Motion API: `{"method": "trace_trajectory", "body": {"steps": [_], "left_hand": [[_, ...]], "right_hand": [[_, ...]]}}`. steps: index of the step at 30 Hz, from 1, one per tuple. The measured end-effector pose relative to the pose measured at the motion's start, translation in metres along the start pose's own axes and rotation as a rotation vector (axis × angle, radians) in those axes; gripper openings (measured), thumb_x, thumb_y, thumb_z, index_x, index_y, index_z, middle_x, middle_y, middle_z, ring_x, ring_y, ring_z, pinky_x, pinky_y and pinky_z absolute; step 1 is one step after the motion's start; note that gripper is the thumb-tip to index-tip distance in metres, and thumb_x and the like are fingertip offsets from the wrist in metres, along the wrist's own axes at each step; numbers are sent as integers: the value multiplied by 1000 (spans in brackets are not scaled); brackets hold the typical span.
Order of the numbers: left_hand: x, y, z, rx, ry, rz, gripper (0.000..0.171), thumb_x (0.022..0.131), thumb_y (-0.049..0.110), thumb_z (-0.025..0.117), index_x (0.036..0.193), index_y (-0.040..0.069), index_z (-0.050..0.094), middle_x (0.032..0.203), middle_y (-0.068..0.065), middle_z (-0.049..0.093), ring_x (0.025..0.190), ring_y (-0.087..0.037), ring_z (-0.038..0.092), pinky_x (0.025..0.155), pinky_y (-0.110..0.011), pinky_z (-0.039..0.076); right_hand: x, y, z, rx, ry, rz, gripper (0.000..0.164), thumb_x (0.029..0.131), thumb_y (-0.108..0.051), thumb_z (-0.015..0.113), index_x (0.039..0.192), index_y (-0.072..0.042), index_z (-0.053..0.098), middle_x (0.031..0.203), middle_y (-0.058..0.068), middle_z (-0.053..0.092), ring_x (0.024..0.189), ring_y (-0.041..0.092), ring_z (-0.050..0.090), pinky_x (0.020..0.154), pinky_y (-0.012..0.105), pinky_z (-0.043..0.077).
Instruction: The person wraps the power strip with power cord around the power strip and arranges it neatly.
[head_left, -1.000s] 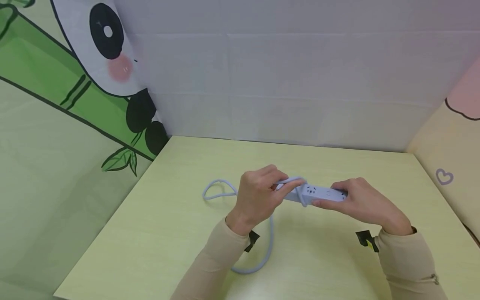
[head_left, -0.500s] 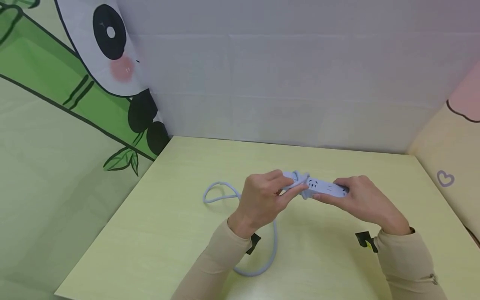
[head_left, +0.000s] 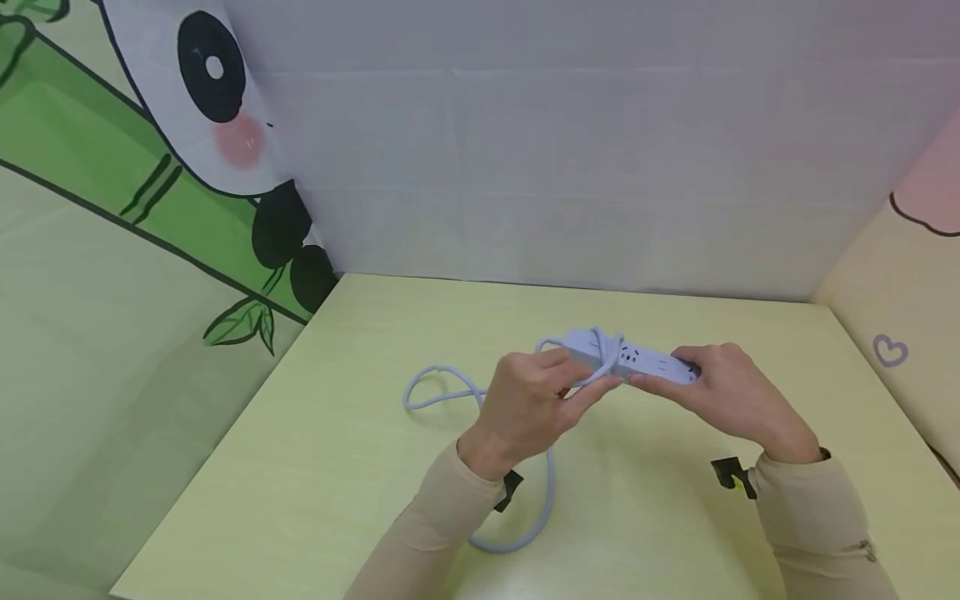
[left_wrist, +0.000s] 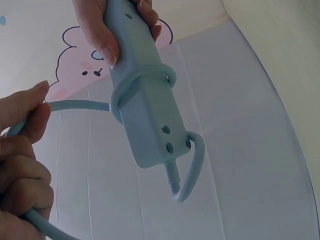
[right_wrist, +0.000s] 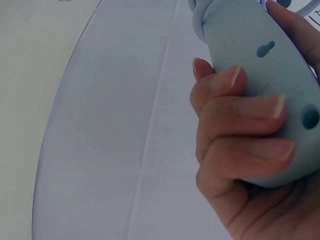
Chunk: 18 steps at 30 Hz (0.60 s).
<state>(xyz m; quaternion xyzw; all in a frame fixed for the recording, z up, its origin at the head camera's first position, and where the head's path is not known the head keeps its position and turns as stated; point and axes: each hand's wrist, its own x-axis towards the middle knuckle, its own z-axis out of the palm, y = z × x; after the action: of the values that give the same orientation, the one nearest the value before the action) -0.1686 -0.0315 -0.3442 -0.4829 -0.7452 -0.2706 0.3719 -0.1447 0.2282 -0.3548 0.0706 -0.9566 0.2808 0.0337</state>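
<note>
We are observing a light-blue pwr strip (head_left: pixel 651 364) being held above the desk (head_left: pixel 300 467), b/w the two hands, w/ its socket face pointing up twd the head cam. and its long axis running at a slant. The R hand (head_left: pixel 726 392) is gripping one end of the strip: per R-wrist view, several fingers are curling over the face w/ the keyhole slots; per head view, the thumb is lying along the near edge. The L hand (head_left: pixel 522 400) is pinching the cord (left_wrist: pixel 80 105) b/w thumb and forefinger, just beside the strip; per L-wrist view, its remaining fingers are curling round a lower run of the same cord. We are seeing the cord exiting the end opp. the R hand, bending back and wrapping round the strip, then running across to the L hand. More cord is lying on the desk, forming a small loop left of the L hand and a wider curve near that wrist. Beige sleeves (head_left: pixel 813 517) are covering both forearms; a black pc. (head_left: pixel 726 472) is showing beside the R cuff, another near the L. Behind the desk a pale sheet (head_left: pixel 570 167) is hanging, w/ a printed cartoon face (head_left: pixel 195 137) showing at left and a heart outline (head_left: pixel 877 346) at right.
</note>
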Motion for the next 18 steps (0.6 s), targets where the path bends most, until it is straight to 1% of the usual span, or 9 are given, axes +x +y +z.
{"method": "trace_trajectory", "body": {"steps": [5, 9, 11, 12, 14, 18], "left_hand": [[-1, 1, 4, 18, -18, 15, 41, 83, 25, 85, 57, 16, 54, 53, 7, 41, 46, -1, 33, 50, -9, 19], [-1, 2, 7, 30, -41, 15, 45, 85, 27, 83, 56, 17, 51, 52, 7, 38, 46, 0, 31, 49, -10, 18], [-1, 2, 8, 31, -57, 12, 44, 86, 28, 82, 57, 17, 51, 52, 8, 38, 46, 1, 31, 48, -9, 17], [0, 3, 9, 26, -65, 8, 44, 87, 28, 81, 57, 17, 51, 52, 8, 38, 46, 1, 31, 48, -10, 16], [0, 3, 10, 13, -76, 8, 45, 89, 27, 79, 57, 17, 49, 51, 8, 37, 46, 1, 30, 48, -10, 16], [2, 2, 15, -53, -83, 7, 46, 93, 21, 73, 54, 18, 50, 50, 9, 36, 46, 2, 29, 49, -9, 16]], "right_hand": [[2, 1, -1, -13, 33, -10, 54, 89, -58, 70, 97, -5, 72, 78, 1, 69, 56, 13, 49, 49, 26, 35], [4, 2, -3, -23, 54, -5, 59, 88, -60, 70, 101, -3, 72, 81, 5, 71, 60, 15, 53, 50, 27, 36], [5, 3, -4, -25, 59, 2, 61, 88, -61, 70, 104, -1, 71, 82, 5, 71, 61, 15, 55, 50, 27, 37], [6, 3, -4, -24, 62, 4, 62, 89, -61, 70, 105, -1, 71, 82, 5, 71, 62, 15, 55, 50, 27, 37], [7, 5, -5, -22, 78, 6, 59, 89, -60, 70, 101, -2, 71, 78, 4, 69, 61, 16, 54, 50, 27, 36], [8, 9, -6, -8, 126, 6, 55, 88, -58, 72, 94, -4, 70, 71, 4, 64, 58, 16, 51, 49, 27, 35]]}}
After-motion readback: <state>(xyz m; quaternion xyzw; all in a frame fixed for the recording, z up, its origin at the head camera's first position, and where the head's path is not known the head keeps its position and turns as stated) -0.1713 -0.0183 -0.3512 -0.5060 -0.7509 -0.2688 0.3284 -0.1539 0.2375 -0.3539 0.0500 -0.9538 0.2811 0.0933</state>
